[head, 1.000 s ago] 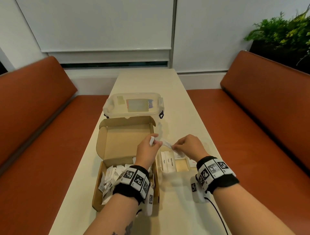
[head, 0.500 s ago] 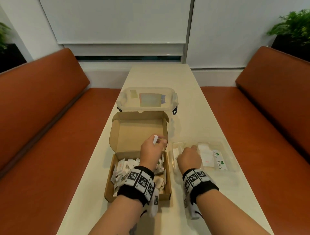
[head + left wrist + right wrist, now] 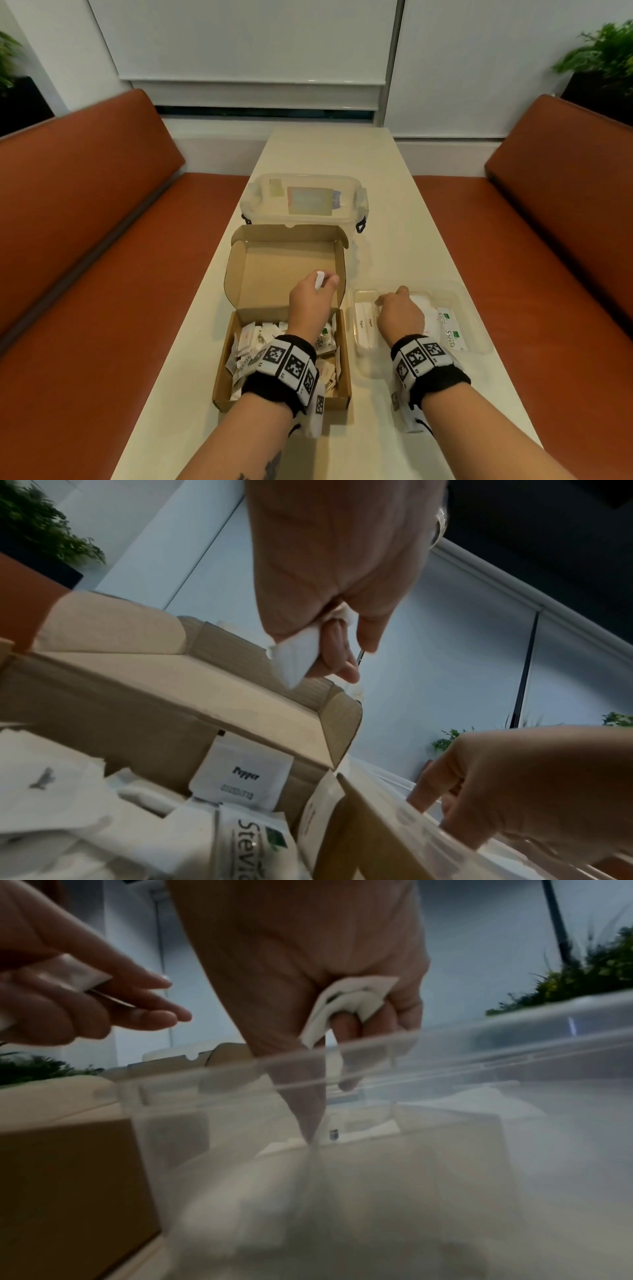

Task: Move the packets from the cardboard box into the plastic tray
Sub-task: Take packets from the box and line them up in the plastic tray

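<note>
A small white paper packet (image 3: 294, 656) is sitting pinched in the left hand (image 3: 310, 301), its free end sticking out past the fingertips, with that grip hovering over the open brown cardboard box (image 3: 239, 390). The right hand (image 3: 399, 313) is gripping a second crumpled white packet (image 3: 346, 1007) between curled fingers, reaching down inside the clear plastic tray (image 3: 476, 329) just right of the box. More white packets are lying heaped in the box, among them a square white Pepper packet (image 3: 243, 777) leaning against its back wall. In the tray, long white sugar sticks (image 3: 364, 323) are lying at the left and green-printed Stevia packets (image 3: 450, 329) at the right. Both containers are standing on the cream tabletop (image 3: 394, 205), with a lidded translucent plastic container (image 3: 305, 200) beyond the box.
</note>
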The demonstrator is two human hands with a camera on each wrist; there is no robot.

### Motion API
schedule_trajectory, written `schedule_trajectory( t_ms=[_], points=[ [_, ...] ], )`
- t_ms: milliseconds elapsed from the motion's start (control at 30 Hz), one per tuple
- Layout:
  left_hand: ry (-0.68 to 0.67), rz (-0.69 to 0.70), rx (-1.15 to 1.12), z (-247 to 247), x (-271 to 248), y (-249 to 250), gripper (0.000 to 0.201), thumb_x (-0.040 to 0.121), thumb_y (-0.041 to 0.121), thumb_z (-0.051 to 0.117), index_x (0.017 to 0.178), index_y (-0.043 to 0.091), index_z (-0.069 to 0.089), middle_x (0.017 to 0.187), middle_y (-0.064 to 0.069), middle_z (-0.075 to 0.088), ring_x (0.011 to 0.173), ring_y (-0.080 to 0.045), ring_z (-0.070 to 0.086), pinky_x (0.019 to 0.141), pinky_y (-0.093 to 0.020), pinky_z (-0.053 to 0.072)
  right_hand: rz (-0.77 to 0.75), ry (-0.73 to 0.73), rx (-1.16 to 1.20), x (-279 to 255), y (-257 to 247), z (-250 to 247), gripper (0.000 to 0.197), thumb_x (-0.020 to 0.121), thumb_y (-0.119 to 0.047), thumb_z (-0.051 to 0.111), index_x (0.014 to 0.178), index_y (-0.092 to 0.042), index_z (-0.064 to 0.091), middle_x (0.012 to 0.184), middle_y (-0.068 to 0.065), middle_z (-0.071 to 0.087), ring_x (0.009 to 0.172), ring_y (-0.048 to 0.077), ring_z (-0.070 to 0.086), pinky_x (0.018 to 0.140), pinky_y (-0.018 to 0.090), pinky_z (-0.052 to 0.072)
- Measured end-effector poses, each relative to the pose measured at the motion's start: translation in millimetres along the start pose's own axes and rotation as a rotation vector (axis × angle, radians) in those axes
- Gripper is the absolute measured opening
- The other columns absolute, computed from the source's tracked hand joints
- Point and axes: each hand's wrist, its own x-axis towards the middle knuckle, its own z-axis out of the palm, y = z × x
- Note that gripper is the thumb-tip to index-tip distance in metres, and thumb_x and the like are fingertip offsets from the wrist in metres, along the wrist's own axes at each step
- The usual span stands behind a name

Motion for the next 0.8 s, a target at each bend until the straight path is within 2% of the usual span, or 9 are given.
schedule_trajectory(
  t_ms=[100, 167, 267, 333, 400, 500, 667, 733, 800],
  points=[
    [0.008, -0.006, -0.081, 4, -1, 2, 0.03, 0.099, 0.039, 0.039, 0.084, 0.027, 0.062, 0.083, 0.009, 0.063, 0.064, -0.004, 0.049, 0.061, -0.022, 0.038, -0.021, -0.025, -0.01, -3, 0, 5, 0.033, 0.089, -0.003, 0.048, 0.117, -0.013, 0.062, 0.13, 0.01, 0.043, 0.098, 0.027, 0.06, 0.079, 0.033, 0.049],
    [0.002, -0.028, -0.198, 7, -2, 5, 0.034, 0.1, 0.041, 0.033, 0.087, 0.031, 0.062, 0.086, 0.005, 0.065, 0.053, -0.003, 0.044, 0.056, -0.023, 0.038, -0.034, -0.016, 0.016, -6, 0, 6, 0.034, 0.089, -0.004, 0.048, 0.119, -0.014, 0.061, 0.128, 0.01, 0.044, 0.098, 0.027, 0.06, 0.08, 0.034, 0.05],
    [-0.031, -0.04, -0.353, 10, 0, 12, 0.035, 0.101, 0.039, 0.031, 0.095, 0.03, 0.064, 0.094, 0.001, 0.067, 0.052, -0.007, 0.048, 0.053, -0.024, 0.043, -0.076, 0.042, 0.235, -7, -2, -4, 0.026, 0.092, -0.016, 0.052, 0.114, -0.016, 0.065, 0.119, 0.007, 0.056, 0.098, 0.021, 0.06, 0.082, 0.031, 0.048],
    [-0.051, -0.048, -0.427, 13, 0, 15, 0.036, 0.101, 0.039, 0.03, 0.099, 0.03, 0.065, 0.104, -0.002, 0.068, 0.063, -0.009, 0.054, 0.065, -0.028, 0.048, -0.113, 0.017, 0.536, -12, -9, -19, 0.021, 0.093, -0.029, 0.054, 0.098, -0.018, 0.071, 0.1, 0.003, 0.069, 0.075, 0.009, 0.061, 0.065, 0.021, 0.047],
    [-0.07, -0.045, -0.444, 17, -1, 18, 0.038, 0.101, 0.041, 0.026, 0.108, 0.031, 0.063, 0.114, -0.002, 0.066, 0.086, -0.011, 0.058, 0.085, -0.034, 0.048, -0.171, -0.138, 0.861, -21, -17, -35, 0.029, 0.094, -0.04, 0.051, 0.079, -0.028, 0.073, 0.079, -0.004, 0.071, 0.046, 0.0, 0.048, 0.045, 0.014, 0.039],
    [-0.073, -0.046, -0.453, 22, -2, 24, 0.045, 0.101, 0.045, 0.021, 0.121, 0.03, 0.059, 0.12, 0.0, 0.063, 0.111, -0.016, 0.055, 0.1, -0.036, 0.042, -0.25, -0.353, 1.039, -35, -20, -55, 0.035, 0.09, -0.05, 0.053, 0.069, -0.028, 0.072, 0.062, 0.0, 0.059, 0.043, 0.009, 0.033, 0.041, 0.017, 0.027],
    [-0.11, -0.041, -0.426, 29, 2, 30, 0.038, 0.099, 0.048, 0.025, 0.117, 0.04, 0.058, 0.115, 0.009, 0.062, 0.102, -0.011, 0.054, 0.09, -0.031, 0.044, -0.287, -0.366, 0.953, -34, -4, -63, 0.026, 0.083, -0.034, 0.069, 0.079, -0.009, 0.072, 0.059, 0.004, 0.049, 0.041, 0.008, 0.03, 0.039, 0.015, 0.025],
    [-0.139, -0.027, -0.375, 31, 4, 29, 0.03, 0.1, 0.042, 0.035, 0.112, 0.033, 0.061, 0.103, 0.009, 0.064, 0.095, -0.008, 0.058, 0.079, -0.025, 0.047, -0.24, -0.302, 0.988, -30, 4, -63, 0.019, 0.084, -0.029, 0.069, 0.081, -0.011, 0.073, 0.053, -0.004, 0.051, 0.039, 0.003, 0.034, 0.04, 0.012, 0.027],
    [-0.131, -0.02, -0.292, 34, 5, 26, 0.018, 0.098, 0.029, 0.047, 0.097, 0.023, 0.064, 0.085, 0.007, 0.063, 0.08, -0.012, 0.058, 0.068, -0.021, 0.045, -0.188, -0.202, 1.048, -22, 11, -65, 0.015, 0.085, -0.023, 0.069, 0.092, -0.012, 0.074, 0.058, -0.007, 0.056, 0.039, -0.001, 0.041, 0.041, 0.009, 0.031]
  ],
)
